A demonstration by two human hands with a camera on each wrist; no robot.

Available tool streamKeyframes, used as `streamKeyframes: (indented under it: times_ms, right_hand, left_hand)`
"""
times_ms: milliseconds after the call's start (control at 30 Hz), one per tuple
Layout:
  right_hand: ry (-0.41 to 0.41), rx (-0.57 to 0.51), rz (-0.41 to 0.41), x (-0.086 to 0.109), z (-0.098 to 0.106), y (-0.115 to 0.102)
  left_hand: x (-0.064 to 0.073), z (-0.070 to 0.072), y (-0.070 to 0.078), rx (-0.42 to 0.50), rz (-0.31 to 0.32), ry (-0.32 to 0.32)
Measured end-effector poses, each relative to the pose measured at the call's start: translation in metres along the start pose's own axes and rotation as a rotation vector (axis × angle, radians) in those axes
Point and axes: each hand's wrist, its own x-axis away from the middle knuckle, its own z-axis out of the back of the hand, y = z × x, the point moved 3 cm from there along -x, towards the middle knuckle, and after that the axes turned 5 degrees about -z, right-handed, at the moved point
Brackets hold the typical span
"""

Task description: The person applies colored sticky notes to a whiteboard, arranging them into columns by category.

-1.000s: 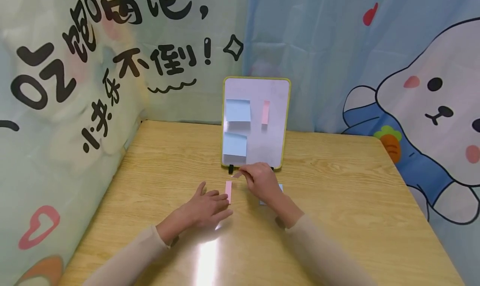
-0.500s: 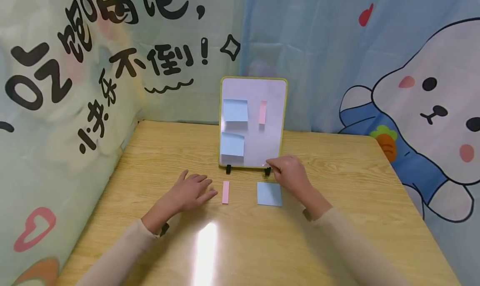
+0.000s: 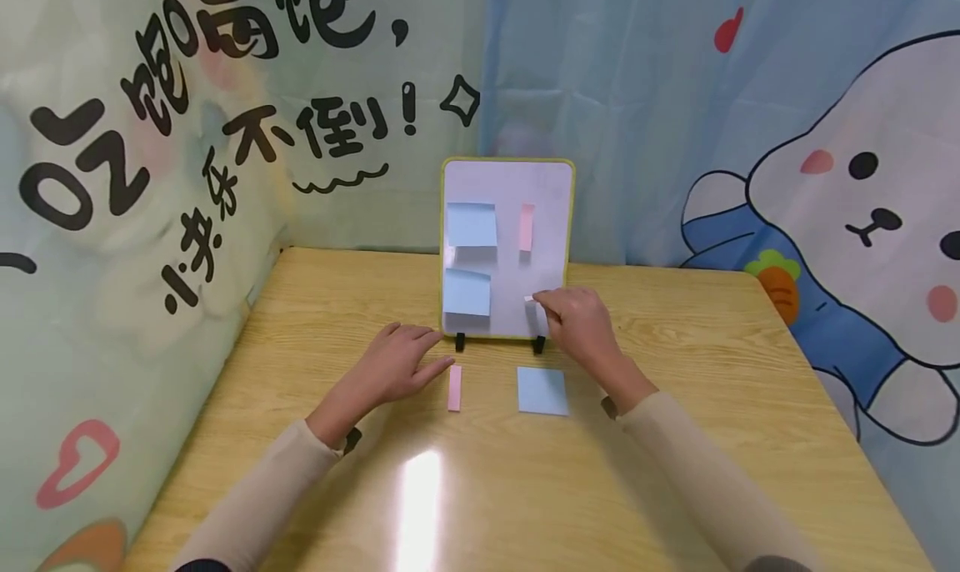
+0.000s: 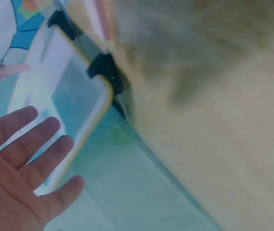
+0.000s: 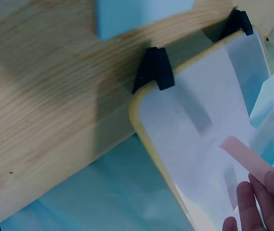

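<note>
My right hand (image 3: 581,326) pinches a pink sticky-note strip (image 5: 246,158) between thumb and fingers, in front of the lower right of a small yellow-framed whiteboard (image 3: 508,263). In the right wrist view the strip's far end points toward the board; whether it touches I cannot tell. My left hand (image 3: 397,362), fingers spread and holding nothing, hovers by the board's lower left corner. Close to its thumb, a pink strip pad (image 3: 454,388) lies on the table. Two blue sticky notes (image 3: 472,224) hang on the board's left side, and one pink strip (image 3: 527,228) on its upper right.
A blue sticky-note pad (image 3: 543,390) lies on the wooden table (image 3: 337,489) in front of the board. Black feet (image 3: 460,343) hold the board up near the table's back edge. Printed cloth (image 3: 600,122) hangs behind and to the left.
My right hand has carried the pink strip from above the pink pad rightward, then up to the board's lower right, uncovering the blue pad. My left hand has drawn back from the pink pad and moved up.
</note>
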Motion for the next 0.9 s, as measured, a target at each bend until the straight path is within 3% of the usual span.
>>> streamKeyframes:
  times_ms: [200, 400, 733, 900]
  right_hand:
    - [0.018, 0.033, -0.021, -0.010, -0.003, -0.002]
    - [0.042, 0.053, -0.023, -0.015, -0.008, -0.003]
    - [0.112, 0.085, -0.005, -0.016, -0.014, 0.001]
    - [0.147, 0.076, 0.041, -0.010, -0.021, 0.003]
  left_hand:
    - [-0.025, 0.009, 0.013, -0.052, -0.083, 0.119]
    - [-0.051, 0.012, 0.021, -0.159, -0.149, 0.163]
    - [-0.090, 0.005, 0.028, -0.328, -0.116, 0.085]
    - [-0.105, -0.001, 0.031, -0.368, -0.112, -0.016]
